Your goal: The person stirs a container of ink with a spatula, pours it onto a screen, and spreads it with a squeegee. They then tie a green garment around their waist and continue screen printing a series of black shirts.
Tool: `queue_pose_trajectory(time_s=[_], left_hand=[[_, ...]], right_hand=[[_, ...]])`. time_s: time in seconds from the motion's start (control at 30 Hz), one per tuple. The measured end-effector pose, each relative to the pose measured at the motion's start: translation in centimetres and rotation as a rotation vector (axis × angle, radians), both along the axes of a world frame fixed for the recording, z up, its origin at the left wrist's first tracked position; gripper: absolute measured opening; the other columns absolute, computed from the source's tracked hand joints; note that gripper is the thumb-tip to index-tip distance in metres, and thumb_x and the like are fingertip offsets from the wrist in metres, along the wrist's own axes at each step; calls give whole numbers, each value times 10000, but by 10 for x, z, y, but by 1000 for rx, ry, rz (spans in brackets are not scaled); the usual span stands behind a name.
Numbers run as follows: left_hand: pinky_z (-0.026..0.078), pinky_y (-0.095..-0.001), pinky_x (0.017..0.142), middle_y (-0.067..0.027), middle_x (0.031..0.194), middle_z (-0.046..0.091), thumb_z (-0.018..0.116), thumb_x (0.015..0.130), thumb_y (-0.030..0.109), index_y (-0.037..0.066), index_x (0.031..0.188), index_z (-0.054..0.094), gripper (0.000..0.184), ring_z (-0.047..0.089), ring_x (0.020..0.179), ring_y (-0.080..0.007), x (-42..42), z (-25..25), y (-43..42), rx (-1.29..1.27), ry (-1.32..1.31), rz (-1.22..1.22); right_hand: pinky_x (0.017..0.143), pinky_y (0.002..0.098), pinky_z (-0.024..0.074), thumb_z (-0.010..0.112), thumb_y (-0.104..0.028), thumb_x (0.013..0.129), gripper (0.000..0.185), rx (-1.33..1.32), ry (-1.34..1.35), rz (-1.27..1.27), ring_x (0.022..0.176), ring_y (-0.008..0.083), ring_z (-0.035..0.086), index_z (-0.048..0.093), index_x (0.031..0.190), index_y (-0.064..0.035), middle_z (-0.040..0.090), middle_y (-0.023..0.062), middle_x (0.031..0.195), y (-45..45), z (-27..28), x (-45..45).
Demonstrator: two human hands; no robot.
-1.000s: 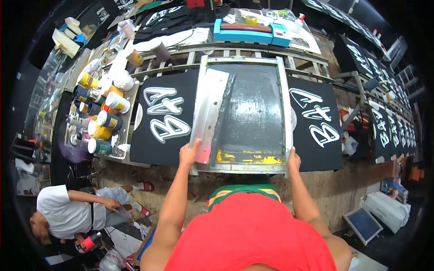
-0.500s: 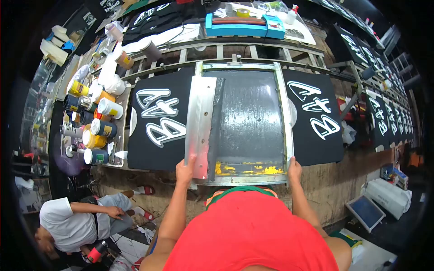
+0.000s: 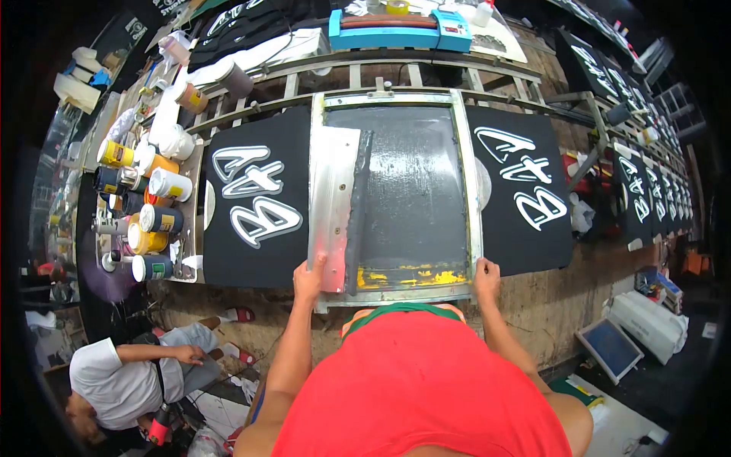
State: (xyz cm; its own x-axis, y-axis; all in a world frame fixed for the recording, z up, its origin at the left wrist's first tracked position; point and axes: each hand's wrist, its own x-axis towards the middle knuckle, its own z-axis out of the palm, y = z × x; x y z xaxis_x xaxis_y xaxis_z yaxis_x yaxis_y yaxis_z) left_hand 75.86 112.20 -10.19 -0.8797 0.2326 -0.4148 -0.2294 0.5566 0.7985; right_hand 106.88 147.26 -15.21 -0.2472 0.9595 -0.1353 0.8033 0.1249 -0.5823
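A screen-printing frame (image 3: 474, 228) with dark grey mesh (image 3: 419, 183) lies in front of me between two black fabric pieces. My left hand (image 3: 308, 283) is closed around its near left edge, beside the squeegee. My right hand (image 3: 486, 279) grips the near right edge with curled fingers. Inside the frame, along the left side, rests a wide metal squeegee (image 3: 333, 206) with dark ink along its blade. Yellow smears (image 3: 426, 276) mark the mesh's near end. White lettering with a grey outline covers the left black fabric (image 3: 221, 263); the right black fabric (image 3: 525, 255) carries similar lettering.
Several paint tubs (image 3: 169, 184) crowd the left side. Beyond the rails stands a blue machine (image 3: 381, 39) with a roller. A seated person (image 3: 126, 373) in a white shirt is at lower left. More printed black fabrics (image 3: 636, 194) line the right. A small framed screen (image 3: 609, 350) leans at lower right.
The whole scene has shifted slightly left and up in view. Both hands stay at the frame's near edges, and the squeegee keeps its place inside it.
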Motion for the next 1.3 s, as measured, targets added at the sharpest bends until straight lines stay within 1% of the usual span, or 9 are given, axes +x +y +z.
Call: queue_pose_trajectory(time_s=[0.13, 0.27, 0.33, 0.4, 0.47, 0.6, 0.87, 1.2, 1.3], left_hand=[[527, -408, 783, -161, 851, 720, 749, 851, 572, -29, 1049, 724, 633, 684, 826, -226, -1, 17, 7, 7, -57, 29], [476, -526, 1007, -214, 835, 704, 827, 786, 427, -26, 825, 660, 485, 668, 840, -445, -59, 85, 37, -288, 434, -375], [292, -681, 1115, -147, 737, 592, 794, 824, 357, 32, 825, 579, 390, 620, 779, -394, -94, 112, 65, -348, 813, -620], [280, -666, 1144, -96, 792, 539, 789, 800, 241, 62, 879, 568, 294, 624, 806, -321, -123, 136, 98, -351, 922, -830], [282, -641, 1162, -82, 800, 524, 790, 781, 204, 69, 896, 574, 279, 623, 809, -306, -153, 132, 130, -329, 955, -915], [359, -539, 1160, -114, 934, 637, 689, 788, 50, 72, 1054, 590, 285, 652, 932, -318, -226, 86, 197, -372, 1123, -1050], [470, -483, 1078, -118, 1247, 687, 591, 797, -29, 109, 1316, 603, 537, 660, 1117, -340, -309, 19, 296, -526, 1011, -967], [342, -588, 1037, -69, 1379, 626, 660, 726, 67, 146, 1374, 593, 656, 575, 1295, -198, -80, 27, 113, -673, 660, -1004], [344, -524, 1017, -53, 1333, 669, 788, 646, 97, 149, 1346, 629, 719, 626, 1224, -194, 4, 30, 37, -590, 558, -1058]], right_hand=[[988, 454, 475, 618, -395, 927, 445, -208, -183, 58, 1119, 344, 627, 710, 1197, -53, 677, 157, 1194, 14, 44, -13], [1101, 482, 386, 801, -181, 773, 803, 415, 59, 546, 1357, 387, 440, 432, 1473, -41, 476, 164, 1471, 74, 95, -86], [1144, 485, 335, 846, -165, 726, 900, 520, 57, 745, 1420, 406, 372, 398, 1499, -62, 413, 172, 1528, 93, 163, -156], [1177, 470, 313, 872, -167, 686, 937, 597, -55, 949, 1448, 392, 346, 412, 1494, -51, 413, 153, 1552, 106, 198, -210], [1190, 483, 307, 856, -148, 692, 935, 560, -215, 1144, 1460, 370, 343, 394, 1502, -84, 406, 138, 1553, 128, 185, -247], [967, 429, 533, 642, 5, 752, 456, 237, -134, 1137, 1118, 376, 651, 675, 1205, -29, 676, 191, 1236, 194, 106, -297], [887, 433, 552, 609, -32, 754, 479, 438, -245, 988, 1024, 357, 684, 684, 1223, -92, 711, 167, 1139, 264, 54, -380], [1083, 534, 396, 686, -2, 672, 651, 51, -344, 994, 1290, 322, 566, 627, 1312, -101, 629, 119, 1361, 88, 65, -144], [1031, 486, 421, 565, -62, 859, 451, -50, -457, 1084, 1252, 292, 583, 637, 1302, -109, 648, 83, 1335, 26, 84, -62]])
